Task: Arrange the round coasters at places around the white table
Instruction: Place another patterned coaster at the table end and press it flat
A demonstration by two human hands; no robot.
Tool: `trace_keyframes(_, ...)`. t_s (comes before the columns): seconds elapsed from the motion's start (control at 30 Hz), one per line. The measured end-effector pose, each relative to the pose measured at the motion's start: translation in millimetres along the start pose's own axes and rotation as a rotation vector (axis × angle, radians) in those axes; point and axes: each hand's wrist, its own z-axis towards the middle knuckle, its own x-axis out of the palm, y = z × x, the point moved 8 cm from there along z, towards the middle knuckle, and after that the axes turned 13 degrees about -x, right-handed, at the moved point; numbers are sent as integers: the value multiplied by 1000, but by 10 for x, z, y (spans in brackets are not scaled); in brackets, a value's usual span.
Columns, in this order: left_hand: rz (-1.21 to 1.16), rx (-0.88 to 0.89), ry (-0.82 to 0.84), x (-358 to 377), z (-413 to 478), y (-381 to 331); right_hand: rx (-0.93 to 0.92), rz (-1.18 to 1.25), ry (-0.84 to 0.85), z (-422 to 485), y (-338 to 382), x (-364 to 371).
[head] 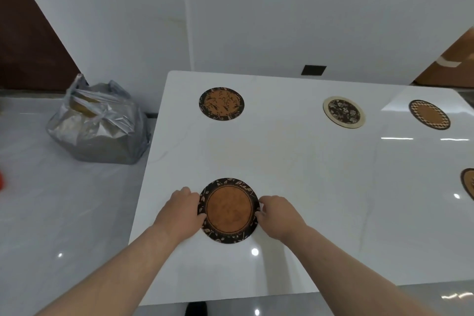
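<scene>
A round coaster with a brown middle and a black leaf-patterned rim point(229, 210) lies flat on the white table point(295, 161) near its front left. My left hand point(180, 209) pinches its left edge and my right hand point(275, 213) pinches its right edge. Three more coasters lie along the far side: a brown and black one point(221, 103), a cream-rimmed flowered one point(344, 111) and a checker-rimmed one point(429, 114). Another coaster point(468, 182) is cut off by the right frame edge.
A grey plastic bag point(98, 123) stuffed with something sits on the glossy floor left of the table. A white wall with a dark socket point(313, 70) runs behind. A brown cardboard box point(451, 59) stands at the far right.
</scene>
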Motion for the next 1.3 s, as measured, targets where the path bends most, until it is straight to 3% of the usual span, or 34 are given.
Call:
trace_keyframes(0.1,-22,-43,2,38,21,-25,81,22,-48,44,-8,-2)
trace_keyframes(0.23,-267,-162,41,51,74,18,224,217,-159,70,-49,22)
trace_keyframes(0.5,-560,-204,78,60,113,170,404,535,-314,-3,-220,34)
trace_keyframes(0.7,-589,-206,76,112,116,214,347,460,-338,27,-232,7)
trace_keyframes(0.8,-449,-176,56,89,73,186,250,359,-327,13,-204,-28)
trace_keyframes(0.97,-137,59,21,40,-120,-10,-26,135,-6,-31,-41,175)
trace_keyframes(1.3,-185,87,43,39,-124,9,-32,169,-33,-60,-21,149)
